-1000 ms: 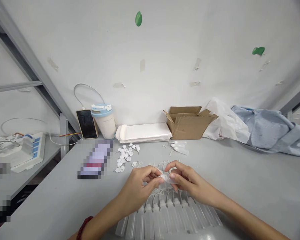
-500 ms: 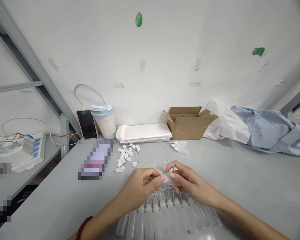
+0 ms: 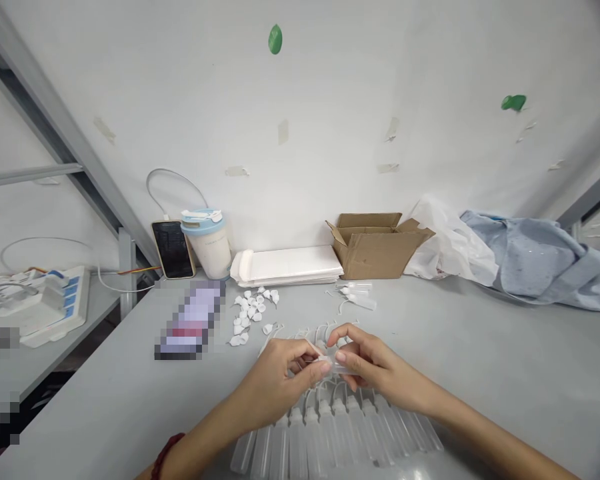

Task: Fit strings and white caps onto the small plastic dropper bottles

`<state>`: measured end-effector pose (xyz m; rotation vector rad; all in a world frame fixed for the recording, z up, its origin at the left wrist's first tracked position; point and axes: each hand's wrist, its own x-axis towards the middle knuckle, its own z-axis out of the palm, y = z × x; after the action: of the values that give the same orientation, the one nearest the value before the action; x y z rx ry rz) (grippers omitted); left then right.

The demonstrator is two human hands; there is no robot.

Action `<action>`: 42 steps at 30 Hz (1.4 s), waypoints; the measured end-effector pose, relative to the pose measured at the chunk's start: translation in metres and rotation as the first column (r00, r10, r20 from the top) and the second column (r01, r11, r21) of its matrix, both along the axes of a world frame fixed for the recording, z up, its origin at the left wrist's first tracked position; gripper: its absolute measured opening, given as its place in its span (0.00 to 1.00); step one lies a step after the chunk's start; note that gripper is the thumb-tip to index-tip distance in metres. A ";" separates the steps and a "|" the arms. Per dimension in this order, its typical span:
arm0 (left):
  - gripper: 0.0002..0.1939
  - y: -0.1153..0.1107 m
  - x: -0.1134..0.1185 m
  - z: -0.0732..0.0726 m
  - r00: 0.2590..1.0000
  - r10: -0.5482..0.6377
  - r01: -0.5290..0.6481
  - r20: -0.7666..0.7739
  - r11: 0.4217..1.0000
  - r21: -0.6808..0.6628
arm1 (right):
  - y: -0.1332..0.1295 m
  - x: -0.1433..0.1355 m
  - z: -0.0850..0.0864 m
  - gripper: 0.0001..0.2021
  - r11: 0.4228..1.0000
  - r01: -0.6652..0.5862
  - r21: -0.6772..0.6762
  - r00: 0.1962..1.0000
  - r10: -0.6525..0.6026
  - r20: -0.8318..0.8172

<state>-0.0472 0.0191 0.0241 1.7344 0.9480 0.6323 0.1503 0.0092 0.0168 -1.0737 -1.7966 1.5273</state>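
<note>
My left hand [image 3: 286,379] is closed in a pinch at the white neck end of a small translucent plastic bottle. My right hand [image 3: 380,367] grips the body of that bottle [image 3: 341,368], its index finger raised and curved above it. Exactly what sits between the left fingertips is partly hidden. Below both hands lies a row of several similar translucent bottles [image 3: 299,443] with white necks and thin curved white straps. More bottle tops with straps show just behind the fingers. A scatter of small white pointed caps [image 3: 250,310] lies to the left, beyond my left hand.
Two or three loose bottles [image 3: 363,302] lie farther back, before an open cardboard box [image 3: 380,257]. Left of it are white flat packages [image 3: 290,263], a lidded cup [image 3: 210,250], a phone [image 3: 175,248] and a blurred device [image 3: 193,320]. A plastic bag [image 3: 450,247] and blue cloth [image 3: 535,263] lie right.
Both hands keep nearly the same place around the bottle. The left fingertips have shifted slightly at its neck, and the whole view has moved a little.
</note>
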 end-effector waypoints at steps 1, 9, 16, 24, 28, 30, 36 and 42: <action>0.11 0.000 0.000 0.000 1.000 0.012 -0.012 0.012 1.000 -0.026 | 0.000 0.000 0.000 0.13 0.999 0.004 0.036 1.000 -0.005 0.027; 0.16 0.010 -0.004 -0.001 0.993 0.076 -0.060 0.090 0.984 -0.169 | 0.004 0.004 -0.013 0.11 0.718 -0.021 0.696 0.950 -0.204 0.239; 0.07 0.003 -0.002 -0.005 0.992 0.130 -0.129 -0.005 0.989 0.069 | 0.004 0.001 -0.013 0.11 0.772 0.020 0.635 0.958 -0.197 0.209; 0.11 0.003 0.001 -0.001 0.989 0.125 -0.123 0.081 0.992 -0.036 | 0.002 0.000 -0.006 0.11 0.816 0.106 0.568 0.962 -0.228 0.148; 0.18 0.005 0.001 -0.003 0.993 0.071 -0.053 0.095 0.983 -0.178 | 0.002 0.001 -0.012 0.11 0.751 0.108 0.652 0.956 -0.259 0.140; 0.20 0.005 0.000 -0.005 0.991 0.060 -0.035 0.117 0.978 -0.204 | 0.002 0.001 -0.013 0.11 0.751 0.096 0.653 0.958 -0.249 0.146; 0.19 0.002 0.000 -0.002 0.998 0.059 -0.055 0.038 0.994 -0.090 | 0.000 0.000 -0.006 0.12 0.823 0.068 0.564 0.970 -0.186 0.155; 0.12 -0.001 0.000 -0.004 0.988 0.121 -0.083 -0.100 0.943 0.321 | 0.002 0.000 -0.002 0.15 0.891 0.076 0.448 0.972 -0.167 0.167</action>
<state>-0.0477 0.0183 0.0204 2.0351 1.0695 0.7903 0.1502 0.0116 0.0148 -1.1135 -2.0374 0.8959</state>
